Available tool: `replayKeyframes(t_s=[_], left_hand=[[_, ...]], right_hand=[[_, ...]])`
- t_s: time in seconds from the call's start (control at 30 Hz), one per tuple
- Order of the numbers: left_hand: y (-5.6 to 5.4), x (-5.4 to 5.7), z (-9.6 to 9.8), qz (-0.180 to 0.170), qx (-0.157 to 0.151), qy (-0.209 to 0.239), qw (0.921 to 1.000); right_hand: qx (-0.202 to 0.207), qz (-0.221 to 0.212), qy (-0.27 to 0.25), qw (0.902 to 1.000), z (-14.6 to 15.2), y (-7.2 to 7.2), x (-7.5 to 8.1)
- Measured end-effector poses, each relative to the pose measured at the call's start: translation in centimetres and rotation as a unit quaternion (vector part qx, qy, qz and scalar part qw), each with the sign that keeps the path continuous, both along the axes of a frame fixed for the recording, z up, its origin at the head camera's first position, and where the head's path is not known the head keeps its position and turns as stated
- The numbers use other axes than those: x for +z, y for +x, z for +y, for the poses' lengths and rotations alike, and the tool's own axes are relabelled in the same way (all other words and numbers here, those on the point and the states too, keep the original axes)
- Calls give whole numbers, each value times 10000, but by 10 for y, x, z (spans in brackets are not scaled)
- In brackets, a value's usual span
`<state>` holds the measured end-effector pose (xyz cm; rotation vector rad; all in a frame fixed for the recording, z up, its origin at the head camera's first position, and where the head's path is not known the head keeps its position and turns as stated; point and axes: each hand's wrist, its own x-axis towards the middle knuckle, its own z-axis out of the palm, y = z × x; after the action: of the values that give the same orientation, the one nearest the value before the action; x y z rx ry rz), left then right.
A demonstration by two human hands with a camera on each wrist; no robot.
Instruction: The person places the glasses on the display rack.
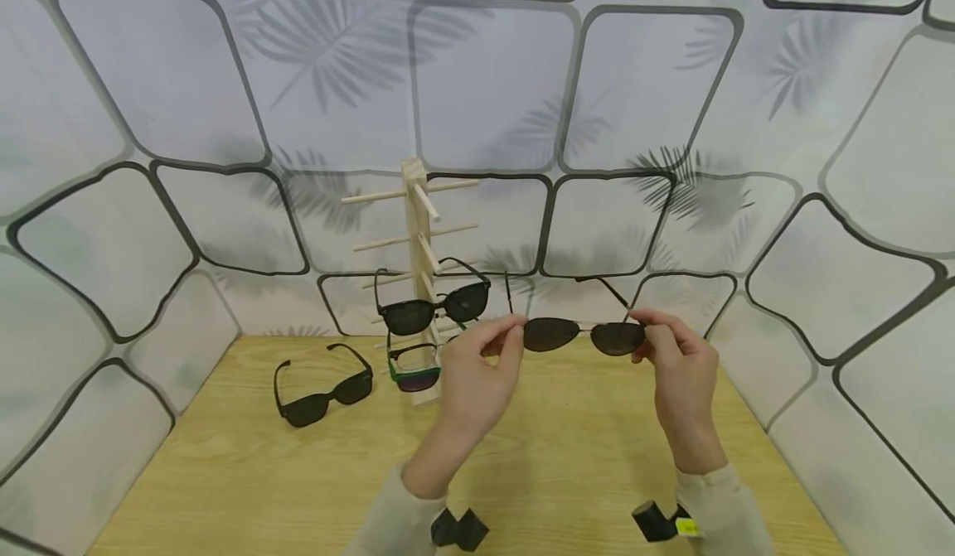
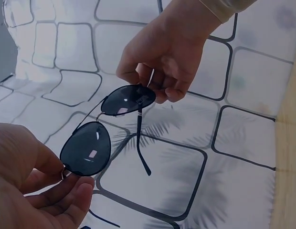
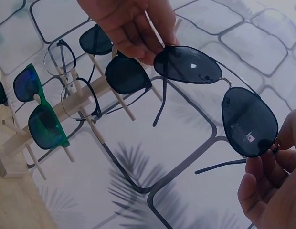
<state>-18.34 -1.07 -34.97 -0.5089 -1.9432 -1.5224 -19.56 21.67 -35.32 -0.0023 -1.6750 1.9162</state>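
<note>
Black aviator sunglasses (image 1: 550, 335) with dark lenses are held up in front of the body, temples spread open and pointing away. My left hand (image 1: 480, 374) pinches the left end of the frame between thumb and fingers. At the opposite end, my right hand (image 1: 681, 374) grips the frame near the hinge. In the left wrist view both dark lenses (image 2: 86, 150) show, with a thin double bridge between them. A small light mark sits on one lens (image 3: 250, 121) in the right wrist view.
Behind my left hand stands a wooden peg rack (image 1: 415, 208) bearing black sunglasses (image 1: 409, 318), green-framed sunglasses (image 3: 45, 129) and clear-lens glasses (image 3: 96, 98). Another black pair of sunglasses (image 1: 307, 409) lies unfolded on the wooden table (image 1: 224, 473). Patterned cloth walls (image 1: 492, 92) enclose the table.
</note>
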Motion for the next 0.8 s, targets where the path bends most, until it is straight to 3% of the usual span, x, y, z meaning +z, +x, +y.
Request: replayKeyframes(t_s=[0.27,0.47,0.8], left_hand=[[9,15,-12,-58,5,42,10000],[14,20,-20,-269,-128,299,9991],[18,29,-32,222,78,460,9987]], right_hand=[[197,122,57,9997,-11,1,14],[382,300,59,9988,-16,-1,20],[624,574,300,9960,-30,-4,36]])
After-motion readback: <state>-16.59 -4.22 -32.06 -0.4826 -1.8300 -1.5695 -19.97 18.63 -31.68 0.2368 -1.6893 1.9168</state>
